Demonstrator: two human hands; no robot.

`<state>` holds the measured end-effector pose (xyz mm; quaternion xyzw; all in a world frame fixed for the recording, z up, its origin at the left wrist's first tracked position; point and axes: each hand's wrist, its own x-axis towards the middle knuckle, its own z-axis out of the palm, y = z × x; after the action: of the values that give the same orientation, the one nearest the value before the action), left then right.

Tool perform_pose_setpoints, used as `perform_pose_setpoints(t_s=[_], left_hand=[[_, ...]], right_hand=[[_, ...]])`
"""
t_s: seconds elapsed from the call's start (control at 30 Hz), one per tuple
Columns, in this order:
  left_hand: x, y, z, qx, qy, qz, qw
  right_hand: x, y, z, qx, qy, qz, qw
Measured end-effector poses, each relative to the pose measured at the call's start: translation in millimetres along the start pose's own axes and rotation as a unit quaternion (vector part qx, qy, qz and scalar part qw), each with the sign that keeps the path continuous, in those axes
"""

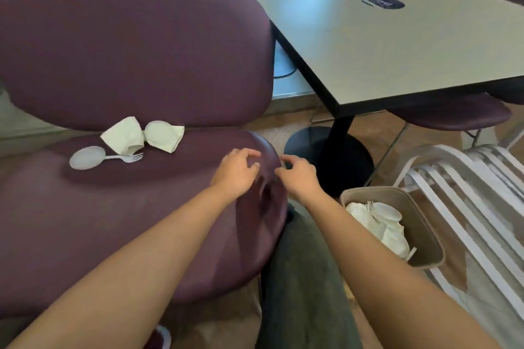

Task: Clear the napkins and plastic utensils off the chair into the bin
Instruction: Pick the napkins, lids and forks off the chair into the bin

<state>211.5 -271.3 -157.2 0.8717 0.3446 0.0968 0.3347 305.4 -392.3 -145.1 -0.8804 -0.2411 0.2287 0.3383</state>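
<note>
On the purple chair seat (113,221) lie two white napkins (123,136) (175,137), a round plastic lid (160,133) between them, a plastic spoon (85,158) and a plastic fork (129,158). They sit near the backrest, at the left. My left hand (236,171) hovers over the seat's right edge, fingers curled and apart, holding nothing. My right hand (299,177) is just beside it, past the seat edge, also empty. The tan bin (422,235) stands on the floor at the right with white napkins and plastic utensils inside.
A grey square table (397,45) on a black pedestal base (329,156) stands behind the bin. Stacked white chair frames (467,201) lean right of the bin. My grey-trousered leg (303,278) is between chair and bin. Another purple seat (453,110) is under the table.
</note>
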Motion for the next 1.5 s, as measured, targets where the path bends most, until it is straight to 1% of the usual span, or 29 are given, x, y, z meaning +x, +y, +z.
perform_pose_setpoints(t_s=[0.1, 0.23, 0.43, 0.63, 0.8, 1.0, 1.1, 1.17, 1.43, 1.5], left_hand=[[2.5, -39.4, -38.1, 0.013, 0.035, -0.037, 0.999], [0.2, -87.3, -79.1, 0.037, 0.066, -0.079, 0.994], [-2.0, -152.8, -123.3, 0.146, 0.098, -0.142, 0.974], [8.5, -214.3, -150.6, 0.235, 0.097, -0.177, 0.951], [26.0, -249.7, -157.4, 0.306, 0.112, -0.161, 0.932], [36.4, -279.3, -151.6, 0.318, 0.120, -0.131, 0.931], [36.8, -285.8, -150.4, 0.312, 0.151, -0.108, 0.932], [37.2, -288.3, -151.6, 0.306, 0.154, -0.102, 0.934], [26.5, -283.1, -155.3, 0.257, 0.126, -0.074, 0.955], [21.0, -275.7, -155.1, 0.245, 0.119, -0.067, 0.960]], right_hand=[[7.2, -40.8, 33.2, 0.007, -0.035, -0.024, 0.999], [14.3, -79.6, 74.3, -0.017, -0.047, -0.058, 0.997], [28.3, -119.9, 136.2, -0.039, -0.086, -0.094, 0.991], [55.6, -149.7, 183.1, -0.059, -0.079, -0.113, 0.989], [85.2, -166.7, 207.9, -0.073, -0.060, -0.132, 0.987], [120.5, -188.0, 233.1, -0.074, -0.025, -0.132, 0.988], [134.8, -196.9, 247.0, -0.077, -0.025, -0.132, 0.988], [141.5, -201.3, 255.7, -0.089, -0.027, -0.126, 0.988], [144.3, -204.3, 260.5, -0.100, -0.023, -0.078, 0.992], [141.3, -196.6, 257.7, -0.062, -0.030, -0.066, 0.995]])
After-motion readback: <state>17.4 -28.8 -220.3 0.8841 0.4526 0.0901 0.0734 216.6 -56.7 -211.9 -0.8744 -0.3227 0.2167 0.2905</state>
